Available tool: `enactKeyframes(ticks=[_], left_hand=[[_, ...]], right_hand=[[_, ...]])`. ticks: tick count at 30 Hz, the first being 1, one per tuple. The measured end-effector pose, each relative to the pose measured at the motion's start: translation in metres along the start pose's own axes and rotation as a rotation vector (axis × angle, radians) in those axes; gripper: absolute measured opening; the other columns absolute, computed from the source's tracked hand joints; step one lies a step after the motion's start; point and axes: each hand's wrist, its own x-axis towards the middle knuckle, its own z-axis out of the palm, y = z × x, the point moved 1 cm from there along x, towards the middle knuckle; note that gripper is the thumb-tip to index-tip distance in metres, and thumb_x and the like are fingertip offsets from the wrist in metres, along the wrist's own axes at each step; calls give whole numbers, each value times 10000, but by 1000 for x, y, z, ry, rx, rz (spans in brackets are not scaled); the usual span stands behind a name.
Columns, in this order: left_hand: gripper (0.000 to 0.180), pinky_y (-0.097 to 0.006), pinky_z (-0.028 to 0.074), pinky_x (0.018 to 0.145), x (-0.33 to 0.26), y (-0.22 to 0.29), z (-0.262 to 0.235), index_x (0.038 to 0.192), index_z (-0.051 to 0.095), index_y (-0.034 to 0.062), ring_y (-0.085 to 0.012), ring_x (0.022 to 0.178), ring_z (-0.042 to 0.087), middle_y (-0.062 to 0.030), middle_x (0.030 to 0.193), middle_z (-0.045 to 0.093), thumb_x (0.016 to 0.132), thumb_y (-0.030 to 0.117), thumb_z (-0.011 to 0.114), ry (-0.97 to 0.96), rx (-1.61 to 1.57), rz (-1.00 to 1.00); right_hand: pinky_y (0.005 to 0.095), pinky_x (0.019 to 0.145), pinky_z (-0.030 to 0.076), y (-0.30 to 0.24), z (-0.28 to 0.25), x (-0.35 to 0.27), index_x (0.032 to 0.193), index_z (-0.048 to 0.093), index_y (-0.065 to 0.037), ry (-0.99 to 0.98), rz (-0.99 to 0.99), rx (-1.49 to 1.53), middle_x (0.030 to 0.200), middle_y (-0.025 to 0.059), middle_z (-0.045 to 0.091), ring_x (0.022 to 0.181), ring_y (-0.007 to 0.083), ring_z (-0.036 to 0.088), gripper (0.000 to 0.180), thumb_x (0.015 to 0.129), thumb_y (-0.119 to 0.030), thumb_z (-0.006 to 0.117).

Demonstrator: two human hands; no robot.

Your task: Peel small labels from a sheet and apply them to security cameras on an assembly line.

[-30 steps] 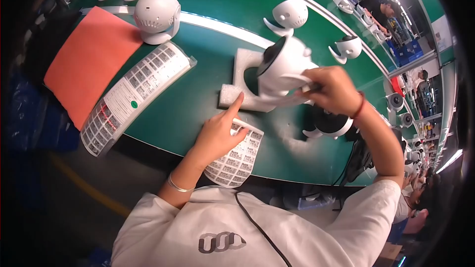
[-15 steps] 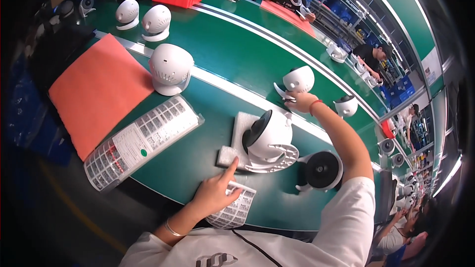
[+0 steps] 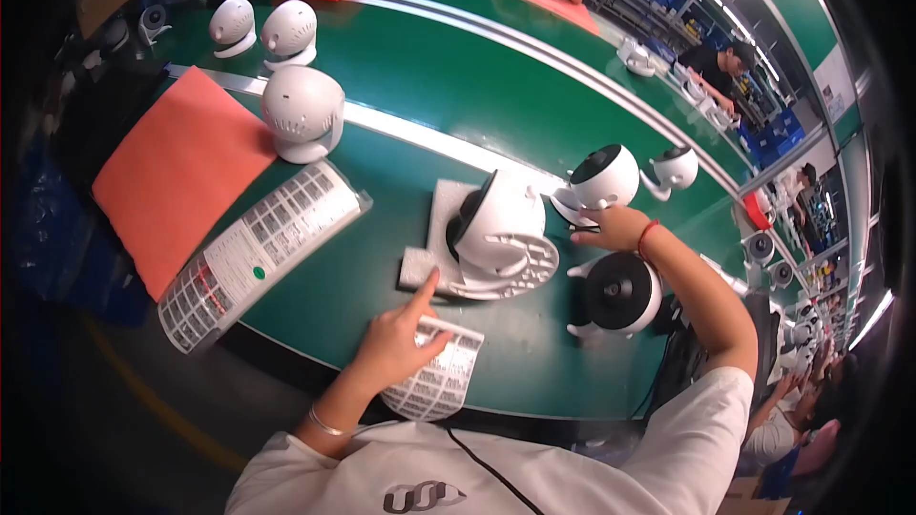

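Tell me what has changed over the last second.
The right hand let go of the white camera on the foam block, gripped another camera by its base and drew it toward the person, its black face now showing. The left hand stayed by the label sheet.

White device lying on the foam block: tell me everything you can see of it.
The white device has a smooth, rounded body that looks like plastic, with a small nub near its upper right and a dark face turned left. It lies tilted on the pale foam block; its base faces right and toward the person, showing a ribbed underside with openings. Neither hand appears to touch it; the left hand points its index finger at the foam's near corner.
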Motion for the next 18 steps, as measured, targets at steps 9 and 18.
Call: enactKeyframes(ticks=[9,18], left_hand=[[627,-332,532,709,3,7,-2,1344,508,91,-228,783,681,-89,847,668,776,121,772,62,-115,6],[167,-212,489,592,-35,24,-9,826,671,-1,-50,674,623,-40,766,703,768,61,815,211,-484,23]], right_hand=[[359,672,525,-21,-36,-42,1297,598,-102,-62,-73,136,991,171,680,749,260,660,690,870,-642,554],[322,523,483,-194,3,-202,1107,684,-55,872,-414,363,857,106,647,609,245,629,462,713,-254,820]])
